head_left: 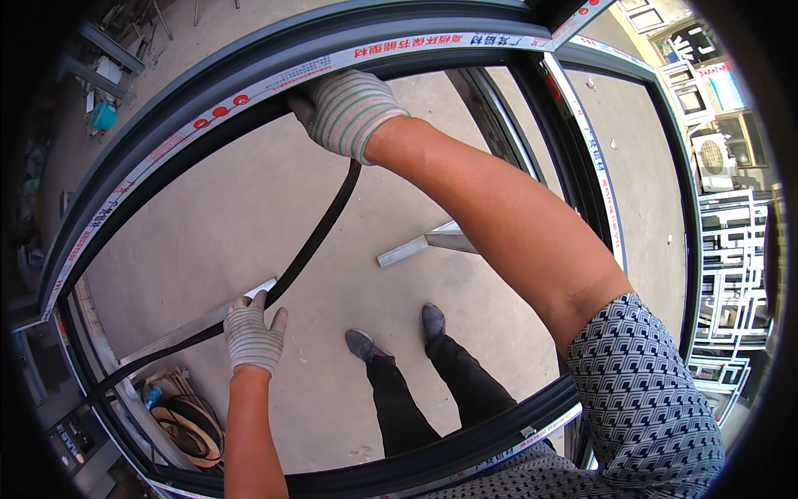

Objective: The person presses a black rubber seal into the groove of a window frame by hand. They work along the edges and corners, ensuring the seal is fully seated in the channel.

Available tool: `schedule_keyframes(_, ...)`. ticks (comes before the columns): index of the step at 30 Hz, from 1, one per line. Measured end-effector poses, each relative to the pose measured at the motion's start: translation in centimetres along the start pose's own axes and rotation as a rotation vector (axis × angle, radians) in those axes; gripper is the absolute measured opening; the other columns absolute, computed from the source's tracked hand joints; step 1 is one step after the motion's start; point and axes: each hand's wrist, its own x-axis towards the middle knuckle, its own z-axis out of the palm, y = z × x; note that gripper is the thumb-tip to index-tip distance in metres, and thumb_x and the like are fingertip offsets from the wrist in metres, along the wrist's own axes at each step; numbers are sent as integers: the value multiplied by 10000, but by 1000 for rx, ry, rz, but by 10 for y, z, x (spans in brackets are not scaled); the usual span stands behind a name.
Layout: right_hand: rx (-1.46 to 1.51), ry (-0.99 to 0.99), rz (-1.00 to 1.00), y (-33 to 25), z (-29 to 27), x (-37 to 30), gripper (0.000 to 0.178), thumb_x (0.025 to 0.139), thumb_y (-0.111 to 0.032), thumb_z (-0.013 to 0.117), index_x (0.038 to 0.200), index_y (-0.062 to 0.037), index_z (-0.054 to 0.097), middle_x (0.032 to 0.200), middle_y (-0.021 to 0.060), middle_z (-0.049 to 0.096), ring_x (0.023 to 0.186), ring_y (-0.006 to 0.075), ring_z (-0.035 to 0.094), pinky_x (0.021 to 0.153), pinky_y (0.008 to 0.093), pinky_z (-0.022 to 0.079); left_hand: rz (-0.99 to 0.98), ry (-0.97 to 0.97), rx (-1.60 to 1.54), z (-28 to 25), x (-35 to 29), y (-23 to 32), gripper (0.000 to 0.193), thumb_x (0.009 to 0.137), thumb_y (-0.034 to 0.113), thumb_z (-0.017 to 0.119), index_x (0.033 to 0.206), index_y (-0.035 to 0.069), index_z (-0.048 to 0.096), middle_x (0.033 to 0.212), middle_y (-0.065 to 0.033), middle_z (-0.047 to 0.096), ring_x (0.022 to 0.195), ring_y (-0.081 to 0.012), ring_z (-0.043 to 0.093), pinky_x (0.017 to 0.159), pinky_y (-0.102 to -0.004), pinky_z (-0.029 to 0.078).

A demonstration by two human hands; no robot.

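A large dark grey window frame (391, 55) lies raised in front of me, with white printed film along its faces. My right hand (353, 112), in a striped knit glove, is closed at the far inner edge of the frame; its fingertips are partly hidden. From under it a black rubber sealing strip (320, 234) hangs in a curve across the opening. Lower left, my left hand (256, 334), gloved alike, is loosely closed around the strip, thumb apart from the fingers. Beyond that hand the strip runs on to the frame's left side.
Below the opening, metal support bars (405, 251) stand above the concrete floor (199, 224), near my feet (432, 323). A straw hat (189, 428) lies at lower left. White frames (731, 274) are stacked at right, near an air-conditioner unit (715, 160). A teal container (103, 116) sits far left.
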Motion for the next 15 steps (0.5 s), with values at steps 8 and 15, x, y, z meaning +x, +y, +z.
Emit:
schedule_keyframes(8, 107, -91, 95, -2, -11, 0, 396, 1046, -335, 507, 1223, -53, 721, 1166, 186, 744, 1076, 375, 709, 944, 471, 570, 253, -130, -210, -4, -37, 34, 186, 991, 223, 663, 1040, 44, 672, 1041, -187, 624, 882, -405, 647, 796, -491, 539)
schedule_keyframes(15, 198, -147, 154, 4, -32, -18, 445, 988, -382, 600, 1268, -49, 691, 1197, 202, 735, 1116, 391, 695, 965, 460, 561, 289, -154, -458, -32, -80, 117, 210, 1021, 225, 616, 1034, 20, 662, 946, -208, 636, 856, -427, 653, 776, -496, 535)
